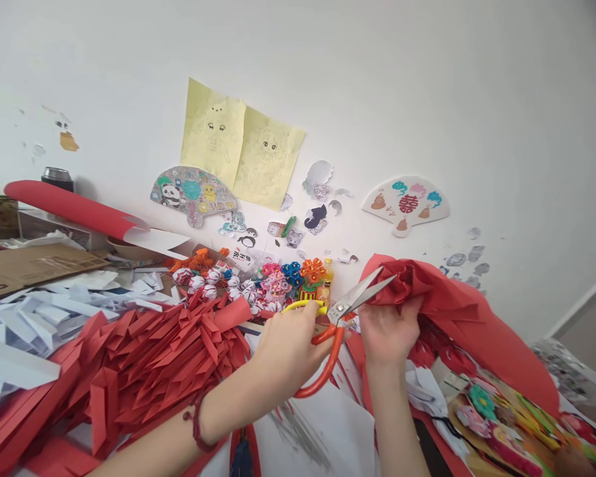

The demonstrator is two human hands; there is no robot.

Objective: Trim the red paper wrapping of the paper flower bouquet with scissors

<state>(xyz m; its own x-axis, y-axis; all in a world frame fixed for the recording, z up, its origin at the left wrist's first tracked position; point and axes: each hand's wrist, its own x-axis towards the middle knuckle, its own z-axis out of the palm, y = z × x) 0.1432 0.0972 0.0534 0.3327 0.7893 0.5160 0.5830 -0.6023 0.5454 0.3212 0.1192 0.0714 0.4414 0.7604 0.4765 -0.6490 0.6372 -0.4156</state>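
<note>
One pair of scissors [338, 317], grasped by left hand [288, 351]; one red paper sheet [442, 305], pinched by right hand [387, 331]; red strips [149, 364] heaped along tabletop's left edge.

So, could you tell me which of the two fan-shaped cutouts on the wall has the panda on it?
The left fan cutout, below the yellow drawing sheets: a panda sits at its left edge. The right fan cutout shows a red character and coloured clouds instead.

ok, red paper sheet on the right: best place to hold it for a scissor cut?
Hold the red paper sheet at its bunched near edge, from below, where the right hand pinches it. That edge faces the open blades of the scissors in the left hand; the rest drapes loosely to the right.
</note>
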